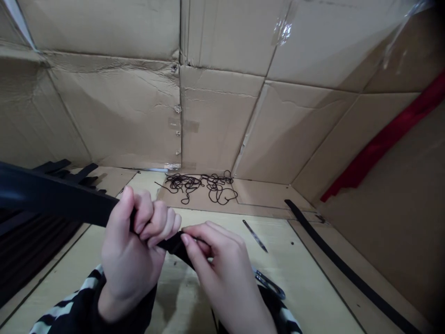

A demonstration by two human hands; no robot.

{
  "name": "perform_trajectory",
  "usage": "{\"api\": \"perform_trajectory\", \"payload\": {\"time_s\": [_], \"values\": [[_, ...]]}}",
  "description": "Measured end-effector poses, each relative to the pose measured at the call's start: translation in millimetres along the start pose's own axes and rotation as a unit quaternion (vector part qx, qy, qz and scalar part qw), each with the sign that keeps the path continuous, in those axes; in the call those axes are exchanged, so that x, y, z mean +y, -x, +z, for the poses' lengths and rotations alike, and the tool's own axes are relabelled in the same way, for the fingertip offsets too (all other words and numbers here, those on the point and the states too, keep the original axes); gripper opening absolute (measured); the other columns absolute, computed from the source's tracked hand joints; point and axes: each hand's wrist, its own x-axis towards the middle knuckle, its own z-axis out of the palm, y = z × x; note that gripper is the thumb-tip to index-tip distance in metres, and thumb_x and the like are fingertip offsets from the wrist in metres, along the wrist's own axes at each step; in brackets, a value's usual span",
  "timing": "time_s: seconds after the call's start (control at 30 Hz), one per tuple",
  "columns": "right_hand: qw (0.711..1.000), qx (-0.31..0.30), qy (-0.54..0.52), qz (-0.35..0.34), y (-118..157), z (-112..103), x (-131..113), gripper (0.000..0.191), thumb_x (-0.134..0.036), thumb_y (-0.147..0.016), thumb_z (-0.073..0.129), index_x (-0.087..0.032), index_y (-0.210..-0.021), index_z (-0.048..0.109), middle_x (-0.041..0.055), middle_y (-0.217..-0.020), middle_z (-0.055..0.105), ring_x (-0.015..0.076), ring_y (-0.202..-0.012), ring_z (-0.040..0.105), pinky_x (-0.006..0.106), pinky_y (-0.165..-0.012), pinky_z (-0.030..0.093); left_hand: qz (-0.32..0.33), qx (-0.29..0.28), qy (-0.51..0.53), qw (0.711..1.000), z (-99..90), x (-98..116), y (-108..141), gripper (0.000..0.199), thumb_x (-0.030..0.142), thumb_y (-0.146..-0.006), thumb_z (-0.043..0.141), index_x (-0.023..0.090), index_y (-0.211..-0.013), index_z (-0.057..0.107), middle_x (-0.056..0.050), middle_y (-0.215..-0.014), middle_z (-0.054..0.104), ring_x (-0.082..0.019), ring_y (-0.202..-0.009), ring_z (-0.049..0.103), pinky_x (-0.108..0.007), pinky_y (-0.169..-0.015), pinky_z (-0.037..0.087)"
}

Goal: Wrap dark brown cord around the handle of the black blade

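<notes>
A long black flat strip runs in from the left edge and passes through my left hand, whose fingers are wrapped round it in a fist. Past the fist, a narrower, bent stretch of black material slants down to the right. My right hand is closed in a pinch on that stretch, thumb against forefinger, close beside the left fist. Whether a thin cord is also between the right fingertips cannot be made out. Both hands are raised above the pale tabletop.
Several black strips are piled at the left. Tangled dark cord lies against the cardboard wall. A slim metal blade and a partly hidden metal tool lie to the right. Another black strip curves along the right side.
</notes>
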Motion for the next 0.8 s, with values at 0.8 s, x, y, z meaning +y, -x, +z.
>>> {"api": "perform_trajectory", "payload": {"time_s": [0.8], "values": [[0.956,-0.045,-0.245,0.158,-3.4,-6.7,-4.3,0.019,-0.035,-0.084,0.058,-0.020,-0.080,0.070,0.0021,-0.074,0.065,0.0149,-0.067,0.055,0.025,-0.057,0.042,0.033,-0.109,-0.233,0.966,-1.4,21.3,-8.7,0.052,0.059,-0.078,0.062,0.021,-0.049,0.042,0.005,-0.047,0.026,-0.010,-0.043,0.026,-0.029,-0.043,0.023]]}}
